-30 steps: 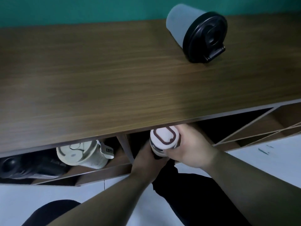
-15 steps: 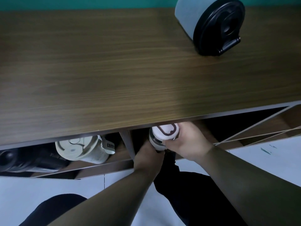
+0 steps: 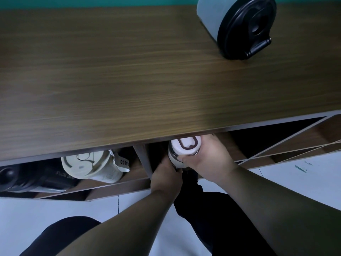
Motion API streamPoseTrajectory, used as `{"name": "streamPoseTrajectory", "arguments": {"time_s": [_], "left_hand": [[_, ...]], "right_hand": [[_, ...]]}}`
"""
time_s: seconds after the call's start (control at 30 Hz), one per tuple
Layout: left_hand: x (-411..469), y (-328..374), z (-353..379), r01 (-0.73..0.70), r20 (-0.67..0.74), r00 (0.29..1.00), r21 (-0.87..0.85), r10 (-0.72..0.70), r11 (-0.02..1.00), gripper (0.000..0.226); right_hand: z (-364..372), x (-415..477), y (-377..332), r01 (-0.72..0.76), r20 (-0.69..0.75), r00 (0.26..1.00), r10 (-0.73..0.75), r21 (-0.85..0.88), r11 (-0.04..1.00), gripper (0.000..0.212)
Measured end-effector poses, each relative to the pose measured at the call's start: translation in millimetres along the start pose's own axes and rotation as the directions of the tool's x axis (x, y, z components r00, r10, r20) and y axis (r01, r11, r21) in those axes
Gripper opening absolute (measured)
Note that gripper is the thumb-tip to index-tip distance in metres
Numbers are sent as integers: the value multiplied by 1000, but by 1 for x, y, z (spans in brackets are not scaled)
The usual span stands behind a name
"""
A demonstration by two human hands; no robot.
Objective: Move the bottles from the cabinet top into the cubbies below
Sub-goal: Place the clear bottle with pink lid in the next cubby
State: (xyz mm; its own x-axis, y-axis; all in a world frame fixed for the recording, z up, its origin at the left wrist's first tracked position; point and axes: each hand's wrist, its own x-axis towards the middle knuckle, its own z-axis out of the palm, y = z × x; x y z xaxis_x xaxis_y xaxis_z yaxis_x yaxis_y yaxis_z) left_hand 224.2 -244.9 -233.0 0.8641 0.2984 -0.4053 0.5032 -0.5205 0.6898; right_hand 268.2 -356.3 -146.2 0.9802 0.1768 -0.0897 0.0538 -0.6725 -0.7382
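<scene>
A white bottle with a brown-rimmed lid (image 3: 185, 147) sits at the mouth of a cubby just under the wooden cabinet top (image 3: 129, 80). My right hand (image 3: 210, 157) wraps its right side. My left hand (image 3: 166, 174) grips it from below. The bottle's lower body is hidden by my hands. One grey bottle with a black lid (image 3: 238, 24) stands on the cabinet top at the far right. A cream coffee cup (image 3: 90, 166) and a black bottle (image 3: 27, 179) lie in the cubby to the left.
A vertical divider (image 3: 144, 159) separates the left cubby from the one holding the white bottle. Thin diagonal partitions (image 3: 287, 145) cross the cubbies at the right. White floor tiles (image 3: 295, 182) and my dark trousers (image 3: 212, 218) are below.
Both hands have pushed the white bottle further in under the cabinet top's edge. The view has shifted, so the grey bottle sits higher and further right in the frame.
</scene>
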Motion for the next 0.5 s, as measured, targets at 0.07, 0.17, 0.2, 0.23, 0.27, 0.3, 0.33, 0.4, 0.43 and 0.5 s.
{"name": "streamPoseTrajectory", "arguments": {"time_s": [0.07, 0.17, 0.2, 0.23, 0.27, 0.3, 0.33, 0.4, 0.43, 0.5], "left_hand": [[1, 0, -1, -10, 5, 1000, 11, 10, 1000, 28], [1, 0, -2, -23, 17, 1000, 14, 23, 1000, 28], [1, 0, -2, -23, 21, 1000, 13, 22, 1000, 28], [1, 0, -2, -24, 22, 999, 15, 23, 1000, 28], [2, -1, -2, -26, 22, 999, 19, 25, 999, 29], [2, -2, -2, -28, 22, 999, 22, 27, 999, 30], [2, -2, -1, -28, 25, 999, 21, 27, 999, 30], [3, -3, -1, -30, 31, 999, 14, 29, 999, 31], [4, -4, -1, -31, 35, 999, 12, 31, 999, 31], [5, -5, 0, -40, 37, 999, 18, 39, 999, 33]], "right_hand": [[4, -2, 0, -33, -38, 999, 32, -43, 999, 63], [6, -5, 0, -50, -61, 997, 48, -34, 998, 70], [6, -5, 0, -51, -64, 997, 49, -25, 998, 70], [6, -6, 0, -48, -64, 997, 47, -20, 999, 71], [6, -6, 0, -47, -61, 997, 46, -16, 999, 71], [6, -6, 0, -48, -58, 997, 47, -11, 999, 70], [6, -6, 0, -48, -59, 997, 48, -7, 999, 70], [6, -6, 2, -42, -65, 997, 41, -1, 999, 71], [6, -6, 3, -38, -63, 997, 38, 2, 999, 71], [6, -6, 5, -38, -56, 998, 38, 2, 999, 70]]}}
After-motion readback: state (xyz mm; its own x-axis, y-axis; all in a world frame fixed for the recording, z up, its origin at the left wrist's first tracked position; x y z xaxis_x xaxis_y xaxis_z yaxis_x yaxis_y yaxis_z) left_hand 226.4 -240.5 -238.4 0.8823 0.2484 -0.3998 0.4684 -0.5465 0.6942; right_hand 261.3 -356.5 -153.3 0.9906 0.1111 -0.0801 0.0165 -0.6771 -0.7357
